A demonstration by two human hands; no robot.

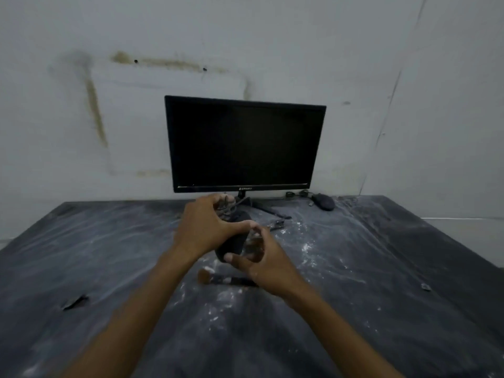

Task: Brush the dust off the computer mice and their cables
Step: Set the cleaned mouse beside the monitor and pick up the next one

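- Head view: pale, stained wall (81, 105) behind a dark tabletop (109, 268) smeared with streaks of white dust.
- Against the wall, at the middle of the tabletop's far edge: black monitor (244, 144), screen dark, on a low stand.
- Near the far right corner, just right of the monitor's foot: second mouse (323, 201), dark, lying flat, with its bundled cable (296, 194) bunched beside it toward the monitor.
- At the middle of the tabletop, raised above it: black mouse (231, 242), held between both hands, nose tilted toward the far edge.
- Left hand (203, 227): wrapped over the top of the held mouse, thumb reaching across it, fingers curled at the far end round what looks like a coil of its cord (226, 205); blurred there, exact hold hard to make out.
- Right hand (261, 259): curled against the mouse's right side, thumb under its near end, fingers bent round something blurred; cannot tell what.
- Just nearer than the hands, flat on the tabletop: brush (218, 279) with brown bristles pointing left and a dark handle running right under the right hand; touched by neither hand.
- Toward the near left: small dark scrap (75, 302); toward the right edge: small pale scrap (425, 287).
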